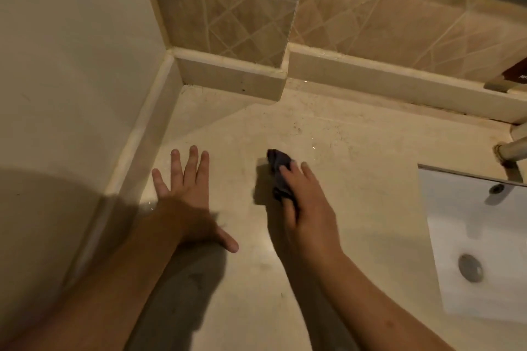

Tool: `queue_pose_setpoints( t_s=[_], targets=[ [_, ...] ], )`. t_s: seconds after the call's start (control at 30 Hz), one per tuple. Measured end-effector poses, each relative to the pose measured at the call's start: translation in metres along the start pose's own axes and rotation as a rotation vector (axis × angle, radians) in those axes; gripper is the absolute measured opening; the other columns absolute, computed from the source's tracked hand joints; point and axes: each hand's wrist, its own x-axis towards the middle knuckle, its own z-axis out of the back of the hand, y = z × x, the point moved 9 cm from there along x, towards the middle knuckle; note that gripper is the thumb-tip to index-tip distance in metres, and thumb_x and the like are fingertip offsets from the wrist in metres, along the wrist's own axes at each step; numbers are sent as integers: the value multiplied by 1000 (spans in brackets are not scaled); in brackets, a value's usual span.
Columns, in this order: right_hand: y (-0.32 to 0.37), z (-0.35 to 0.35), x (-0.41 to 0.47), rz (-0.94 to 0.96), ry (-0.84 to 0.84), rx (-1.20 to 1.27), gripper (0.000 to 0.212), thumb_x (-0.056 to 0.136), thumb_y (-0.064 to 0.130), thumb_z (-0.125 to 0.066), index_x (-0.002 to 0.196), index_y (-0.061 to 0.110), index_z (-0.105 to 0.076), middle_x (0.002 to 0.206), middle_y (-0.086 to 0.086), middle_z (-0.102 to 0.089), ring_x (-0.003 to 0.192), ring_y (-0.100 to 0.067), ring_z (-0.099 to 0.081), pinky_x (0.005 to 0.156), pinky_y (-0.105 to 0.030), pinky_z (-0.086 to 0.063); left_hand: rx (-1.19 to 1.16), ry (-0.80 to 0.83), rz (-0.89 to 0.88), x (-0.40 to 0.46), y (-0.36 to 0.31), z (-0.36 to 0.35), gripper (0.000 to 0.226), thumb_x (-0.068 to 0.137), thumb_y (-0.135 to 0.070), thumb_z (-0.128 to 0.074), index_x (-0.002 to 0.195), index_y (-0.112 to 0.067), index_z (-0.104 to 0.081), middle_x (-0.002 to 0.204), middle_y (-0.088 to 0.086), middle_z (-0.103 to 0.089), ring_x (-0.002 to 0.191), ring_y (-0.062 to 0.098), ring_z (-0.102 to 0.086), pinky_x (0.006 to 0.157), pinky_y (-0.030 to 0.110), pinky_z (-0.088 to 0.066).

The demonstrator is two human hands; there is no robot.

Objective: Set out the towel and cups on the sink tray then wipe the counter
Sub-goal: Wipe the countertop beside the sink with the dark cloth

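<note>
My right hand [306,205] presses a small dark cloth [278,169] onto the beige stone counter [356,179], fingers closed over it; part of the cloth sticks out beyond my fingertips. My left hand [189,196] lies flat on the counter to the left, fingers spread, holding nothing. No towel, cups or tray are in view.
A white sink basin [479,236] with a drain [470,268] is set into the counter at the right, with a metal tap [510,149] above it. A raised stone ledge [399,80] and tiled wall run along the back. A plain wall [71,65] bounds the left.
</note>
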Motion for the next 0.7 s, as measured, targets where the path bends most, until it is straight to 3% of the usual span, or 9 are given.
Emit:
queue_pose_setpoints(
  t_s=[0.1, 0.17, 0.23, 0.33, 0.4, 0.53, 0.63, 0.7],
  targets=[
    [32, -68, 14, 190, 245, -213, 45, 103, 36, -40, 145, 27, -51, 160, -4, -39, 151, -26, -22, 123, -45, -12, 4, -13, 4, 3, 4, -6, 184, 5, -103, -52, 128, -20, 58, 140, 6, 62, 129, 36, 54, 111, 70, 16],
    [33, -94, 18, 208, 319, -302, 47, 106, 46, -24, 145, 34, -47, 164, -1, -29, 153, -23, -12, 124, -48, -3, 30, -31, 1, 4, 5, -6, 182, 6, -105, -46, 129, -18, 57, 140, 7, 62, 130, 37, 54, 112, 70, 15],
    [30, -107, 24, 226, 335, -373, 50, 107, 45, -14, 148, 34, -40, 166, -1, -24, 154, -23, -8, 123, -50, -1, 64, -26, 12, 5, 6, -7, 180, 8, -106, -43, 126, -17, 59, 136, 8, 64, 128, 39, 55, 113, 71, 13],
    [36, -122, 46, 296, 384, -393, 48, 107, 38, -25, 153, 24, -29, 164, -4, -27, 153, -23, -13, 124, -49, -5, 106, 15, 32, 7, 6, -9, 179, 9, -108, -41, 133, -18, 54, 136, 10, 64, 126, 41, 57, 111, 72, 14],
    [43, -126, 69, 309, 402, -316, 47, 106, 37, -37, 150, 18, -34, 159, -6, -35, 149, -23, -23, 123, -49, -13, 121, 24, 36, 8, 5, -10, 178, 9, -108, -39, 132, -18, 51, 137, 10, 64, 126, 43, 56, 111, 72, 14],
    [37, -106, 116, 322, 230, -415, 40, 102, 44, -49, 133, 22, -61, 143, -13, -47, 129, -33, -41, 110, -47, -31, 70, -46, 25, 6, 4, -8, 178, 3, -107, -40, 120, -17, 60, 144, 7, 58, 136, 40, 47, 113, 70, 10],
    [4, -73, 138, 219, 100, -602, 44, 103, 52, -38, 141, 34, -54, 129, -10, -55, 114, -32, -48, 96, -45, -34, 35, -96, -4, 6, 4, -6, 177, 6, -107, -41, 124, -22, 60, 155, 5, 46, 141, 37, 40, 115, 69, 6],
    [-31, -45, 139, 111, 64, -633, 49, 103, 55, -34, 146, 36, -49, 135, -8, -54, 118, -32, -47, 97, -45, -35, 20, -85, -10, 5, 3, -4, 178, 3, -108, -40, 124, -24, 60, 154, 2, 48, 140, 35, 43, 114, 67, 10]
  ],
)
